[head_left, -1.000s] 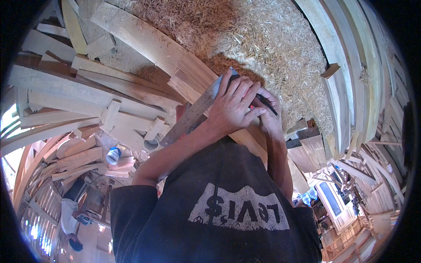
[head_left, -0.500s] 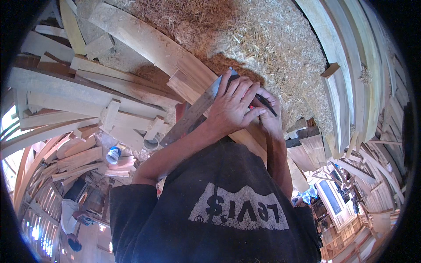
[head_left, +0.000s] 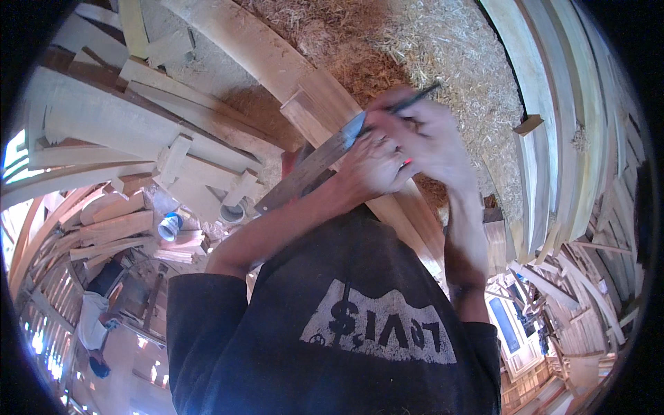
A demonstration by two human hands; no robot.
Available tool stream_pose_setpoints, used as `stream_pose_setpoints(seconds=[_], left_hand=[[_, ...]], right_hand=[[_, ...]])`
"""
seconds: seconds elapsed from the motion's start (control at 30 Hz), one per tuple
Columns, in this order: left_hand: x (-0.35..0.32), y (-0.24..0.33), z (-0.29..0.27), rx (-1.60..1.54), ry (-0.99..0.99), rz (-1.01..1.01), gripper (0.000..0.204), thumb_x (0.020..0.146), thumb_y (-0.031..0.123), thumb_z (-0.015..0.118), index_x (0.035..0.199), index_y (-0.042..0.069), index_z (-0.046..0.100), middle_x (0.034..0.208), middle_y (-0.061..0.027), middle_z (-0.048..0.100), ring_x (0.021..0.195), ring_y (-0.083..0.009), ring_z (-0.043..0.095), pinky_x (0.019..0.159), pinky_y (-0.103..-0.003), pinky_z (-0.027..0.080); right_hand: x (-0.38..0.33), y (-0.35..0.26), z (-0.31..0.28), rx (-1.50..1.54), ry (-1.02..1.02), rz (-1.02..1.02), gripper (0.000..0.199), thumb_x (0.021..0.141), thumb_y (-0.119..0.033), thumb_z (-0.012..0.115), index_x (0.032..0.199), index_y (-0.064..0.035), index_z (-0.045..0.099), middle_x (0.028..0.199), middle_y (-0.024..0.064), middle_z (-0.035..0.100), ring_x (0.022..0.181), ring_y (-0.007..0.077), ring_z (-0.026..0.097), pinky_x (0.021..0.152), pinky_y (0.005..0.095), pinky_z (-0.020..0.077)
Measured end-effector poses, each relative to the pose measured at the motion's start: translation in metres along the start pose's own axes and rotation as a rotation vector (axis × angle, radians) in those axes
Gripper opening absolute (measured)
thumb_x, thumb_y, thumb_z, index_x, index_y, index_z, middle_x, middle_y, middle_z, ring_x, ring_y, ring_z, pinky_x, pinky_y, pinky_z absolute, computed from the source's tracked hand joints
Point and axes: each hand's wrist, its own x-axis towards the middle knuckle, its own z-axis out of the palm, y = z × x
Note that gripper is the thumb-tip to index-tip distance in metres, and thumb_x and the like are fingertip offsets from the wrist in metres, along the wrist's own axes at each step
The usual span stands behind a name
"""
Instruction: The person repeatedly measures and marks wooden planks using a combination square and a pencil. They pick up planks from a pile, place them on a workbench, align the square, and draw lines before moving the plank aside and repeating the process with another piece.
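Observation:
A long wooden plank (head_left: 283,62) runs diagonally below my hands, and a short reddish board (head_left: 312,112) lies on it. My left hand (head_left: 373,166) is closed on the upper end of a flat grey metal blade (head_left: 304,171), which has a small hole near its lower-left end. Beside it, partly overlapping, my right hand (head_left: 432,142) grips a slim dark pencil or marker (head_left: 417,97), its free end sticking out to the upper right. Motion smears the fingers of both hands. A small red spot (head_left: 407,162) shows between the hands; I cannot tell what it belongs to.
Wood shavings (head_left: 477,104) cover the ground ahead. Long curved boards (head_left: 553,124) stand at right, and stacked timber (head_left: 124,117) fills the left. A white-and-blue container (head_left: 169,227) sits near offcuts (head_left: 181,247). Another person (head_left: 93,321) is at the lower left.
My right hand has risen, and the pencil or marker now points to the upper right instead of lower right. My left hand remains at the metal blade; the view has shifted slightly.

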Motion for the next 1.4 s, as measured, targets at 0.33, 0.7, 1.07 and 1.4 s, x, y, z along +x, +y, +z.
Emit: stream_pose_setpoints(seconds=[0.33, 0.7, 1.07, 1.4], left_hand=[[-0.007, -0.003, 0.025, -0.706, 0.032, -0.135, 0.052, 0.107, 0.028, 0.063, 0.149, 0.007, 0.042, 0.133, -0.0085, 0.055, 0.130, -0.0191, 0.054, 0.115, -0.041, 0.046], [-0.006, -0.007, 0.024, -0.158, 0.036, 0.039, 0.043, 0.098, 0.033, 0.071, 0.132, 0.007, 0.064, 0.130, -0.0078, 0.066, 0.120, -0.0230, 0.064, 0.107, -0.045, 0.050], [0.019, 0.010, -0.018, 0.078, 0.034, 0.064, 0.050, 0.093, 0.051, 0.074, 0.117, 0.007, 0.075, 0.121, -0.0099, 0.063, 0.125, -0.0283, 0.057, 0.125, -0.060, 0.029], [0.019, 0.012, -0.022, 0.027, 0.041, 0.038, 0.049, 0.090, 0.048, 0.076, 0.122, 0.011, 0.072, 0.120, -0.0106, 0.061, 0.128, -0.0312, 0.057, 0.127, -0.062, 0.025]], right_hand=[[0.032, 0.004, 0.050, -0.441, -0.290, 0.063, 0.030, 0.097, -0.035, 0.074, 0.102, -0.0062, 0.078, 0.083, 0.0153, 0.074, 0.078, 0.0313, 0.074, 0.071, 0.0412, 0.0555], [0.036, -0.004, 0.042, -0.604, -0.307, 0.087, 0.033, 0.097, -0.038, 0.072, 0.101, -0.0051, 0.077, 0.088, 0.0187, 0.074, 0.079, 0.0404, 0.072, 0.069, 0.0458, 0.0556], [-0.044, 0.044, -0.048, 0.221, 0.238, 0.423, 0.032, 0.103, -0.007, 0.065, 0.135, -0.0038, 0.067, 0.119, 0.0098, 0.076, 0.108, 0.0170, 0.071, 0.092, 0.0312, 0.0566], [-0.095, 0.095, 0.023, 0.667, 0.315, 0.358, 0.038, 0.093, -0.007, 0.076, 0.129, -0.0007, 0.068, 0.118, 0.0060, 0.074, 0.109, 0.0158, 0.069, 0.099, 0.0316, 0.0557]])
